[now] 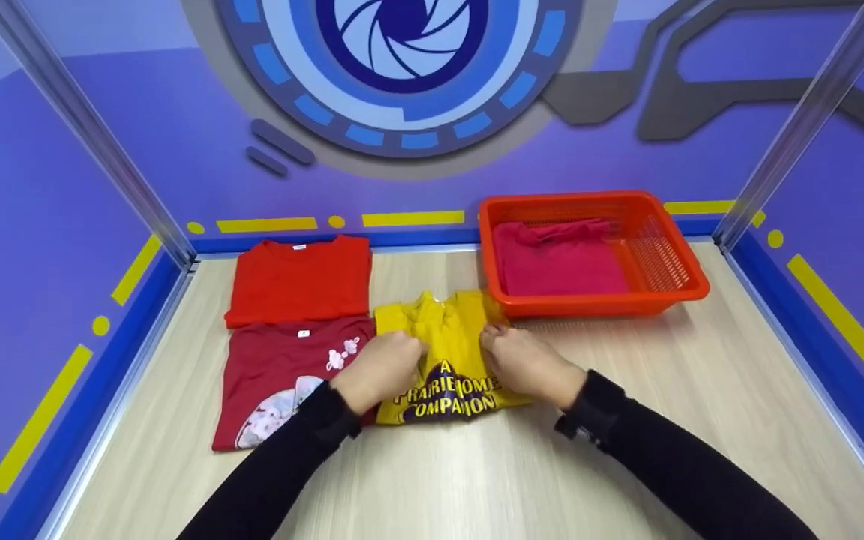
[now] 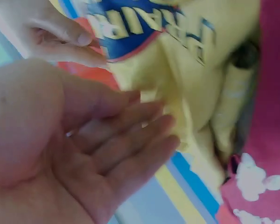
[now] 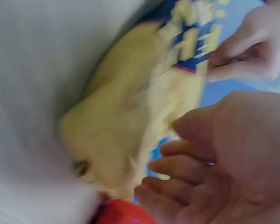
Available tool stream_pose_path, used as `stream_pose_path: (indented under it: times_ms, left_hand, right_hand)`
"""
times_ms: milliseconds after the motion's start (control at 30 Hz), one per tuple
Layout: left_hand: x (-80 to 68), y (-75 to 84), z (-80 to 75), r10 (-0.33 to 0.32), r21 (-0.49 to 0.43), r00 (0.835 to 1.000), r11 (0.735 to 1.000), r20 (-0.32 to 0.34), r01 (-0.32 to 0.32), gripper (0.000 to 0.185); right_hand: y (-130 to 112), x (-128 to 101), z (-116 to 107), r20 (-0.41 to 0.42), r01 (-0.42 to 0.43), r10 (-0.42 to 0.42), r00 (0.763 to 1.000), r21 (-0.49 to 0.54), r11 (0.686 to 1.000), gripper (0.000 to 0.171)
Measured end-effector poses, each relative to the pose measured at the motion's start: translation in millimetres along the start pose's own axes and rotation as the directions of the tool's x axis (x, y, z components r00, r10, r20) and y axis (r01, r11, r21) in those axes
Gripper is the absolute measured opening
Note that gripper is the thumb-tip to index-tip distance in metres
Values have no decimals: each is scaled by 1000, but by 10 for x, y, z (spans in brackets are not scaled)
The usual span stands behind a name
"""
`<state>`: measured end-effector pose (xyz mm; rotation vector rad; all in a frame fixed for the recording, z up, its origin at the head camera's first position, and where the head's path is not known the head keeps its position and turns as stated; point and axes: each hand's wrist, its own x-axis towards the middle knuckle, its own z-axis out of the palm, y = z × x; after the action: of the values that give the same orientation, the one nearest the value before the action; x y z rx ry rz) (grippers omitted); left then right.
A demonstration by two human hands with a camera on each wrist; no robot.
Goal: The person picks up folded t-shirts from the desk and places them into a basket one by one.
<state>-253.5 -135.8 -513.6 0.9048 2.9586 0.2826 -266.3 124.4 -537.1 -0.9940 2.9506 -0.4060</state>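
A yellow T-shirt (image 1: pixel 451 337) with dark blue and yellow lettering is bunched up in the middle of the table, its upper part creased. My left hand (image 1: pixel 387 367) pinches it on its left side, and my right hand (image 1: pixel 526 364) grips its right side, close to the basket. In the left wrist view the thumb and fingers of the left hand (image 2: pixel 98 126) meet at the cloth's edge. The right wrist view has the right hand (image 3: pixel 200 163) at the blurred yellow cloth. Left of it lies a folded dark red T-shirt (image 1: pixel 259 367) with a white print, partly behind my left forearm.
A folded bright red T-shirt (image 1: pixel 301 281) lies at the back left, above the dark red one. An orange plastic basket (image 1: pixel 597 306) stands at the back right with a folded pink garment (image 1: pixel 559 259) inside. Purple panels (image 1: pixel 139 135) wall in the wooden table (image 1: pixel 702 390).
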Motion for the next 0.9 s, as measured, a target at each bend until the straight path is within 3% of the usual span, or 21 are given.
stream_pose_path:
  times_ms: [133, 200, 467, 633, 767, 900]
  left_hand:
    - [68, -3, 113, -42, 50, 997, 998, 72, 38, 4]
    - [87, 25, 131, -34, 79, 993, 997, 109, 25, 5]
    - [37, 111, 43, 37, 67, 979, 996, 203, -52, 14]
    - [-72, 71, 43, 72, 13, 978, 997, 196, -76, 21]
    - [-103, 50, 57, 62, -18, 985, 998, 163, -60, 21]
    - [-124, 68, 50, 37, 11, 989, 999, 143, -38, 15]
  right_hand:
    - [48, 34, 121, 53, -8, 12, 999, -71, 997, 27]
    - [10, 20, 138, 52, 11, -7, 999, -82, 997, 29]
    - [-144, -193, 105, 32, 46, -43, 999, -99, 994, 19]
    - [-134, -429, 97, 16, 17, -16, 1000, -82, 997, 21]
    - [-60, -573, 24, 32, -15, 19, 999, -96, 995, 22]
    - [69, -674, -105, 75, -57, 63, 995, -74, 996, 17]
